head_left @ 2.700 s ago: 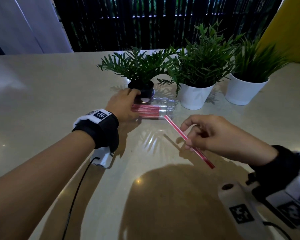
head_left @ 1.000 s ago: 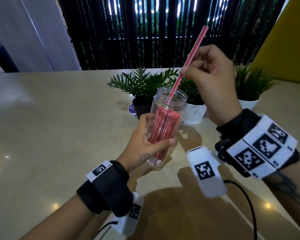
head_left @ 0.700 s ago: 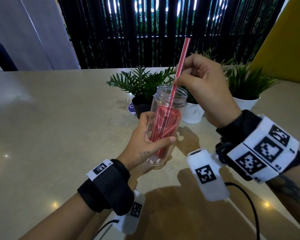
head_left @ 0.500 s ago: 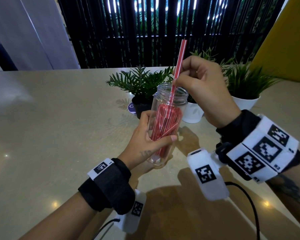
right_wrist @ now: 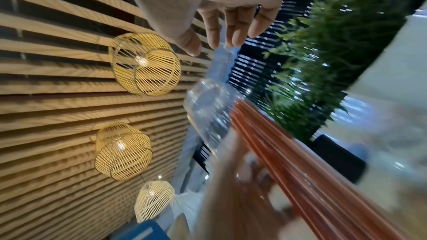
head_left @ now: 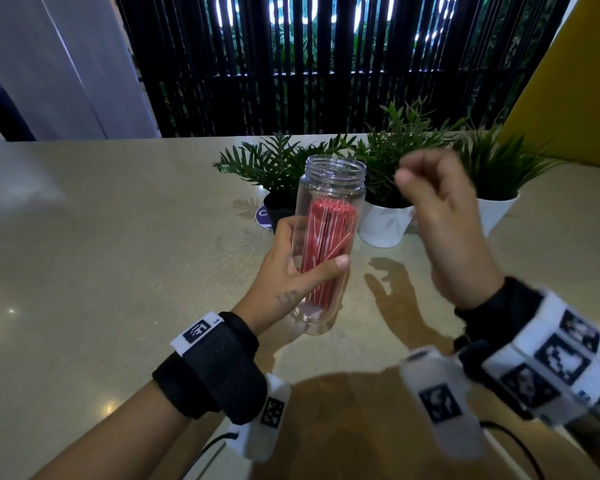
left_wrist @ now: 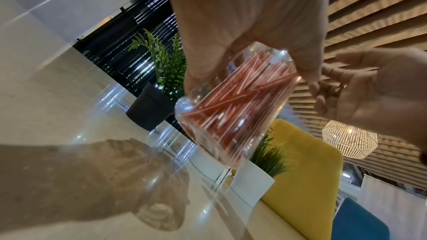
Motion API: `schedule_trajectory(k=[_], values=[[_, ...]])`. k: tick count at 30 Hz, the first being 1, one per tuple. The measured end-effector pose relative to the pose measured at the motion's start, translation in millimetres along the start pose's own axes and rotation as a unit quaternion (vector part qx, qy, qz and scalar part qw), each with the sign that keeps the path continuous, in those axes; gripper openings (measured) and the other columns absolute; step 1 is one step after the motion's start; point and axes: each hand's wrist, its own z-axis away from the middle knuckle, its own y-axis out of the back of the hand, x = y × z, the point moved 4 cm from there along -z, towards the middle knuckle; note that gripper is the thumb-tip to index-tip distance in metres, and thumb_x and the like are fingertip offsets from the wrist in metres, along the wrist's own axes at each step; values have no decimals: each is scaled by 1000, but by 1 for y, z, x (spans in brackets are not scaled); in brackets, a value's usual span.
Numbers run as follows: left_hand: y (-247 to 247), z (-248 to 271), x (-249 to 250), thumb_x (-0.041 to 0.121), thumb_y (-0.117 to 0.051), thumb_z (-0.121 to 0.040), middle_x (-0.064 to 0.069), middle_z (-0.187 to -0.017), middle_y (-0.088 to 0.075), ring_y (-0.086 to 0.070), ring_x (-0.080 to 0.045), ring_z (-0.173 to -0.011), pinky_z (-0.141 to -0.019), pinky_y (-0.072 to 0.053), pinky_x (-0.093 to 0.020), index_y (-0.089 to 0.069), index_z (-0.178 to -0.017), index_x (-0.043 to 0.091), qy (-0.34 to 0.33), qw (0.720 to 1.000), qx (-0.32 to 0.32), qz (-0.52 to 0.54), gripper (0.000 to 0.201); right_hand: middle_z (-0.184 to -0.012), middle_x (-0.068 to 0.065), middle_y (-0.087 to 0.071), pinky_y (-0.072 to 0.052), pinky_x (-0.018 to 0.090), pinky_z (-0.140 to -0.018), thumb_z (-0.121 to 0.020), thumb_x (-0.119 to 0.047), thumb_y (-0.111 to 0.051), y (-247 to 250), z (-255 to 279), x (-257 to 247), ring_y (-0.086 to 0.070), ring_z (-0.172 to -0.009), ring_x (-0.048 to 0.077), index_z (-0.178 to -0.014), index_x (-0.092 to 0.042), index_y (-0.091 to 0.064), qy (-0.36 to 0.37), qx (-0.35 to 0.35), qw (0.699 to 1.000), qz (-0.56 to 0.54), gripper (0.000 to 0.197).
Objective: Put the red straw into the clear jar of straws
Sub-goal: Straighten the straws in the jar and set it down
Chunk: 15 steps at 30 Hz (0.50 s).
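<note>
My left hand (head_left: 293, 268) grips the clear jar (head_left: 329, 188) round its lower half and holds it upright just above the table (head_left: 118, 237). A bundle of red straws (head_left: 326, 244) stands inside the jar, all of them below its open mouth. In the left wrist view the same jar (left_wrist: 233, 109) shows from below with the red straws (left_wrist: 238, 98) packed in it and my left hand (left_wrist: 249, 25) curled around it. My right hand (head_left: 437, 209) hovers to the right of the jar's mouth, fingers loose and holding nothing. The right wrist view shows my right hand (right_wrist: 221, 30) with straight fingers above the jar (right_wrist: 210, 112).
Behind the jar stand a plant in a black pot (head_left: 279, 209) and two plants in white pots (head_left: 385, 223) (head_left: 496, 213). A yellow seat back (head_left: 568, 81) rises at the far right. Black slats (head_left: 326, 64) close the far side of the table.
The red straw that my right hand was lowering into the jar has dropped in among the others. My right hand has let go and drawn away to the right.
</note>
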Motion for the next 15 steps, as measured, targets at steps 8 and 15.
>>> schedule_trajectory(k=[8, 15], values=[[-14, -9, 2, 38, -65, -72, 9, -119, -51, -53, 10, -103, -86, -46, -11, -32, -122, 20, -29, 999, 4, 31, 62, -112, -13, -56, -48, 23, -88, -75, -47, -51, -19, 50, 31, -56, -105, 4, -120, -24, -45, -92, -143, 985, -28, 51], [-14, -20, 6, 40, -61, -68, 2, -121, -54, -55, -3, -111, -91, -48, -25, -35, -126, 18, -13, 996, -90, 18, 67, -113, -8, -57, -51, 43, -95, -70, -33, -68, -13, 27, 33, -61, -105, 15, -113, -29, -44, -109, -107, 988, -28, 50]])
